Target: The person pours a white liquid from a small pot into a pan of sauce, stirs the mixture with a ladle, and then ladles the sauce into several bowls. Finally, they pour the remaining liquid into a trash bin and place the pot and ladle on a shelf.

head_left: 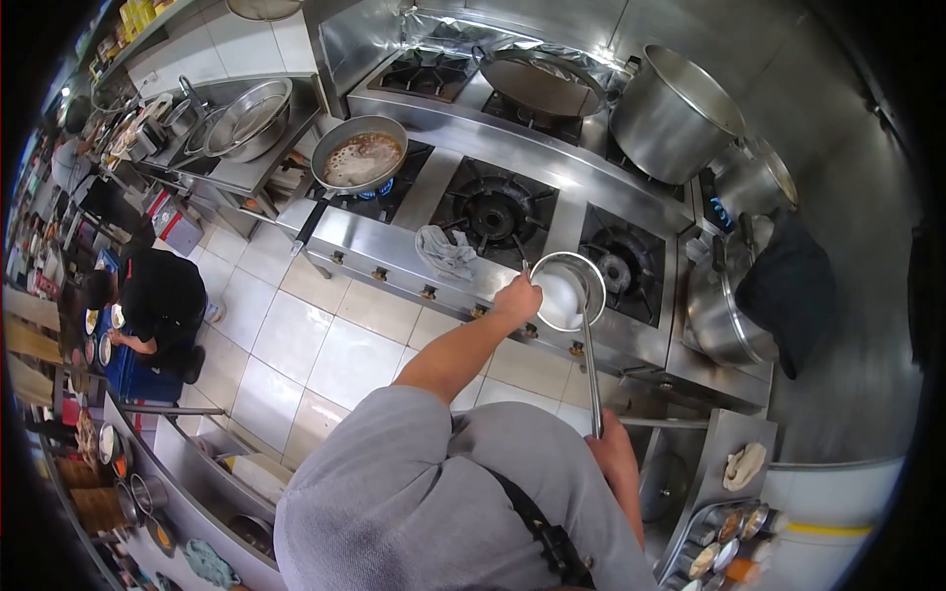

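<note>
My left hand point(517, 298) is closed at the near-left side of a round metal pot point(600, 311), apparently on its handle. White liquid point(560, 295) lies inside the pot, at the front edge of the stove. My right hand point(613, 451) grips the lower end of a long metal ladle point(592, 379). The ladle's far end reaches into the pot, and its bowl is mostly hidden there. Left of the pot, a crumpled grey cloth point(446, 252) lies on the stove front, touching neither hand.
A frying pan point(363, 156) with bubbling brownish contents sits over a blue flame. Behind stand a wok point(542, 84) and a tall stockpot point(675, 113). More pots and a dark cloth point(788, 291) are at right. A co-worker in black point(163, 305) bends at the left.
</note>
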